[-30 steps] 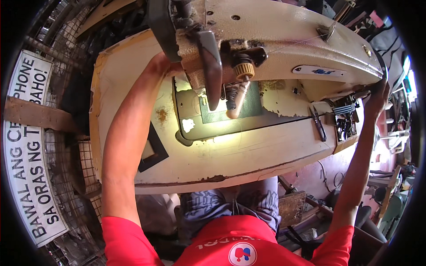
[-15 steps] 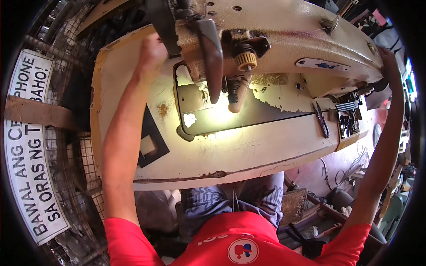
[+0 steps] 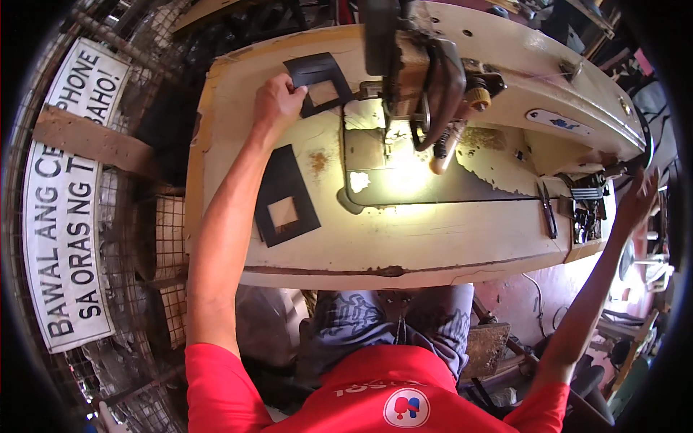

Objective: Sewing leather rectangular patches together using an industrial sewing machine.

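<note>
At the far left of the sewing table [image 3: 433, 249], my left hand [image 3: 280, 105] pinches the edge of a flat black piece [image 3: 323, 66] with a square window cut in it. The piece's far corner reaches close to the needle area of the sewing machine [image 3: 505, 90]. A second black piece [image 3: 283, 173], also with a square window, lies flat nearer to me, under no hand. Out at the right, my right hand [image 3: 639, 196] hangs in the air beside the machine's handwheel [image 3: 649, 137], its fingers apart and holding nothing.
Lamp light falls on the metal bed plate [image 3: 368, 148] below the machine head. Thread snips [image 3: 548, 209] lie on the right of the table, beside an open box of small tools [image 3: 587, 216]. A wire grid and a white sign [image 3: 72, 209] stand at the left.
My left hand, with the windowed black piece now visible in it, has come out from behind the machine head. My right hand has dropped away from the handwheel. The view has shifted.
</note>
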Motion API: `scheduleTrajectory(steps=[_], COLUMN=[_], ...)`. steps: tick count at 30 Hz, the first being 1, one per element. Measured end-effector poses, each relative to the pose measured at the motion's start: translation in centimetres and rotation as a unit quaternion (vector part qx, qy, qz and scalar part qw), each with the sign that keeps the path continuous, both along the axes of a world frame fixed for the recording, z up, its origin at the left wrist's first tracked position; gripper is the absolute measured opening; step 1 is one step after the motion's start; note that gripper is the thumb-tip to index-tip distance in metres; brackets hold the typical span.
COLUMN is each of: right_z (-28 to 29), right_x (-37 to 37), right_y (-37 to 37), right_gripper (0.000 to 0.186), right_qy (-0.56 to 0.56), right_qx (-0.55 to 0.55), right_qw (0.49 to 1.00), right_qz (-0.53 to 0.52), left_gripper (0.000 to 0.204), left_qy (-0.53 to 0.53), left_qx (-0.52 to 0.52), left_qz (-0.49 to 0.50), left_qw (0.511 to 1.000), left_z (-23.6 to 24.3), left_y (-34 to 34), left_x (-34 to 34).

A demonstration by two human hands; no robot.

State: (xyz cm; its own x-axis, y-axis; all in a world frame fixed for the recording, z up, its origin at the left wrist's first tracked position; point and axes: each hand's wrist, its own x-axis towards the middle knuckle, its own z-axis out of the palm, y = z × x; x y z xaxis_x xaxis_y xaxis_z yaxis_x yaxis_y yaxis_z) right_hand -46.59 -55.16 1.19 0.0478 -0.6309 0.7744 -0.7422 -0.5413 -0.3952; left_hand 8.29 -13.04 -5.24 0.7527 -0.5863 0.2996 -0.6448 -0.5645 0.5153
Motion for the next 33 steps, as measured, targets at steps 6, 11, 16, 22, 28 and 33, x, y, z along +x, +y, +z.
scheduleTrajectory(steps=[6, 11, 16, 22, 28, 33], right_z=[-6.1, -6.8, -7.1, -6.6, -7.3, -7.4], right_x=[3.9, 5.1, 8.3, 10.3, 13.8, 14.6], right_y=[17.4, 24.1, 26.1, 22.7, 20.2, 20.2], right_gripper=[0.033, 0.030, 0.035, 0.037, 0.053, 0.048], right_qy=[0.179, 0.202, 0.222, 0.249, 0.315, 0.311], right_qx=[0.022, 0.069, 0.077, 0.063, 0.048, 0.088], right_qw=[0.963, 0.935, 0.900, 0.919, 0.922, 0.919], right_qz=[0.202, 0.284, 0.368, 0.298, 0.218, 0.226], left_gripper=[0.049, 0.062, 0.055, 0.047, 0.036, 0.029], left_qy=[-0.002, -0.053, -0.024, -0.033, 0.021, -0.007], left_qx=[0.086, 0.155, 0.094, 0.137, 0.130, 0.156], left_qz=[0.047, -0.027, -0.070, -0.007, -0.022, -0.047], left_qw=[0.995, 0.986, 0.993, 0.990, 0.991, 0.987], left_z=[1.6, 4.2, 3.4, 3.4, 4.0, 5.3], left_y=[5.2, 12.5, 14.0, 13.6, 13.2, 13.2], left_x=[-1.6, -7.4, -9.0, -11.5, -9.7, -9.4])
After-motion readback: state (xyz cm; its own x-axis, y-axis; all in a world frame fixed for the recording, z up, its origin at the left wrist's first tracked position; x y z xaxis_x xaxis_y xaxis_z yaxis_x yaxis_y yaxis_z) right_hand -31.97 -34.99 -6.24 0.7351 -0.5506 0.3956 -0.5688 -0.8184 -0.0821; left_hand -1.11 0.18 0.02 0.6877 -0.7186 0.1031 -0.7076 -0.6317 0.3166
